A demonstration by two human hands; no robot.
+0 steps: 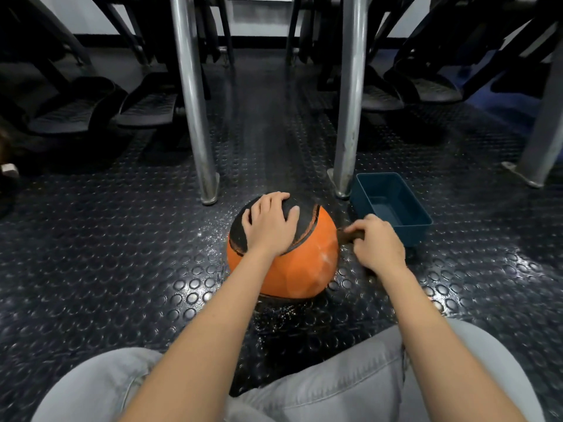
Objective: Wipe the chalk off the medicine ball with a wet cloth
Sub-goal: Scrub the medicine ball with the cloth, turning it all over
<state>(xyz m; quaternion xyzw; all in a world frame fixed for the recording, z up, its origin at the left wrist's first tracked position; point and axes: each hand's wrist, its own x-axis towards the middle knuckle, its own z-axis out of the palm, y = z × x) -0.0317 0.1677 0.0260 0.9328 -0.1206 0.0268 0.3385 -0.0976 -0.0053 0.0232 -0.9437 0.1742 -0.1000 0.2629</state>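
Left hand (269, 222) lies spread atop the medicine ball (292, 269), steadying it; right hand (377, 242) clutches a dark cloth (347, 236) at its right side. Wiping seems underway; the white chalk smear (324, 257) nearby needs rubbing.

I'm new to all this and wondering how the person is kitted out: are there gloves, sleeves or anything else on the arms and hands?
No gloves: the left hand and right hand are bare, with no ring, watch or band in view. The left forearm and right forearm are bare too, no sleeve showing down to the picture's edge. Light grey trousers cover the legs.
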